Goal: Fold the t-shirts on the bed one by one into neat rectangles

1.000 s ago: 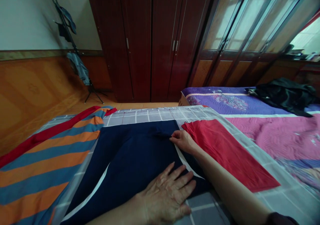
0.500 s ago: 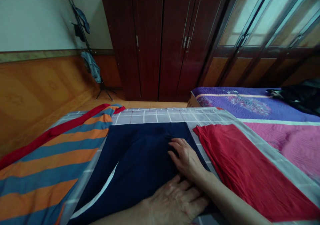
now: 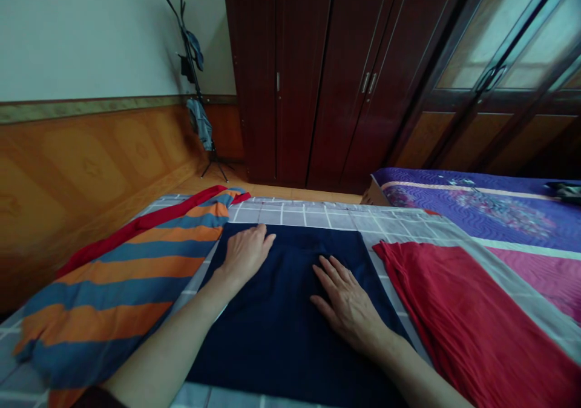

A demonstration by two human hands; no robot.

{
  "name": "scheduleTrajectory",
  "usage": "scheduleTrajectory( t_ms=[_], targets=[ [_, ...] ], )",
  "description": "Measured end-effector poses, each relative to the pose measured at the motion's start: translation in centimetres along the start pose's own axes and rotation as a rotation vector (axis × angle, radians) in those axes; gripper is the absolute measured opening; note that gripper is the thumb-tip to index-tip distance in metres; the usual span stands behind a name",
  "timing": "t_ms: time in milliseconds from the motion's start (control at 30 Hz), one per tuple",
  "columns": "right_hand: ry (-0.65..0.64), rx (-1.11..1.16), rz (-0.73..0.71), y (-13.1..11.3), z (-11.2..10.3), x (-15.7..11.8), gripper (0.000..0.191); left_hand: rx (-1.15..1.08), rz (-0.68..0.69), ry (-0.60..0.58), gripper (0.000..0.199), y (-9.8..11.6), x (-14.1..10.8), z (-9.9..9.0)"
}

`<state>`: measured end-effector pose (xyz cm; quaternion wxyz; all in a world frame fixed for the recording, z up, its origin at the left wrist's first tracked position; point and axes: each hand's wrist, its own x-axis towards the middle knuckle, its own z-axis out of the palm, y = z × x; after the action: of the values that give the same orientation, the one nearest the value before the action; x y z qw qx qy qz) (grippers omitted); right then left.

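Note:
A dark blue folded garment (image 3: pixel 281 329) lies flat in front of me on a bed with a grey checked sheet (image 3: pixel 313 214); its kind does not show. My left hand (image 3: pixel 247 249) rests on its far left part, thumb apart, the other fingers bent down and partly out of sight. Lying on the right half of the cloth is my right hand (image 3: pixel 347 302), palm down with fingers spread. The left forearm covers most of a white stripe on the garment. An orange and blue striped cloth (image 3: pixel 149 269) with a red band is to the left, and a folded red cloth (image 3: pixel 463 311) to the right.
Beyond the bed stand a dark red wardrobe (image 3: pixel 299 81) and a coat rack (image 3: pixel 193 75) with a cap and cloth hanging on it. A second bed with a purple and pink cover (image 3: pixel 454 202) is at the right.
My left hand has moved from the near part of the dark blue garment to its far left part. The right hand stays on the cloth. The garment lies flatter, and the view has turned left.

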<state>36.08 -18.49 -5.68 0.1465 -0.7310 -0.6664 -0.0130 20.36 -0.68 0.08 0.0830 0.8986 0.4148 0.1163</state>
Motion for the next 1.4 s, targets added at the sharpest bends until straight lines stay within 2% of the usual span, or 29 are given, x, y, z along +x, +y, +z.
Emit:
scheduleTrajectory(
  t_ms=[100, 267, 400, 500, 567, 633, 667, 733, 800, 900, 967, 1033, 1100, 1200, 1400],
  targets=[
    [-0.019, -0.013, 0.001, 0.0, 0.1, 0.0, 0.052, -0.069, -0.056, -0.071, 0.036, -1.5, 0.6, 1.2],
    [-0.018, -0.026, -0.003, 0.2, 0.2, 0.0, 0.052, -0.374, -0.012, -0.015, 0.013, -2.3, 1.6, 3.3],
    [-0.048, -0.048, 0.001, 0.1, -0.1, 0.1, 0.052, -0.446, -0.013, 0.016, 0.013, -2.9, 2.3, 4.7],
    [-0.049, -0.064, -0.007, 0.1, -0.1, 0.1, 0.052, -0.425, -0.017, 0.089, 0.022, -2.4, 1.7, 5.1],
    [-0.039, -0.068, -0.015, 0.1, 0.1, 0.1, 0.053, -0.350, 0.074, 0.199, 0.030, -1.7, 0.8, 5.0],
    [-0.027, -0.071, -0.026, 0.3, 0.3, 0.1, 0.054, -0.222, 0.265, 0.284, 0.031, -1.0, 0.1, 4.8],
    [-0.022, -0.074, -0.033, 0.3, 0.4, 0.1, 0.055, -0.145, 0.373, 0.285, 0.027, -0.8, -0.2, 4.7],
    [-0.012, -0.087, -0.037, 0.5, 0.6, 0.0, 0.056, -0.014, 0.507, 0.210, 0.021, -0.8, -0.2, 4.5],
    [0.000, -0.109, -0.028, 0.6, 0.8, 0.0, 0.059, 0.067, 0.508, 0.138, 0.019, -1.1, 0.0, 4.4],
    [0.009, -0.141, -0.015, 0.6, 0.9, 0.0, 0.062, 0.067, 0.440, 0.167, 0.024, -1.4, 0.1, 4.2],
    [0.008, -0.154, -0.028, 0.7, 1.0, 0.0, 0.062, 0.023, 0.517, 0.161, 0.031, -0.8, -0.3, 4.2],
    [0.015, -0.157, -0.055, 0.9, 1.1, 0.0, 0.062, -0.014, 0.670, 0.056, 0.040, 0.0, -1.0, 4.4],
    [0.029, -0.157, -0.081, 1.1, 1.3, 0.0, 0.061, -0.038, 0.764, -0.102, 0.053, 0.6, -1.5, 4.7],
    [0.054, -0.169, -0.085, 1.3, 1.7, 0.0, 0.062, -0.058, 0.695, -0.244, 0.065, 0.3, -1.5, 5.0],
    [0.080, -0.201, -0.074, 1.4, 2.1, -0.1, 0.065, -0.036, 0.471, -0.274, 0.073, -1.9, -0.3, 4.5]
  ],
)
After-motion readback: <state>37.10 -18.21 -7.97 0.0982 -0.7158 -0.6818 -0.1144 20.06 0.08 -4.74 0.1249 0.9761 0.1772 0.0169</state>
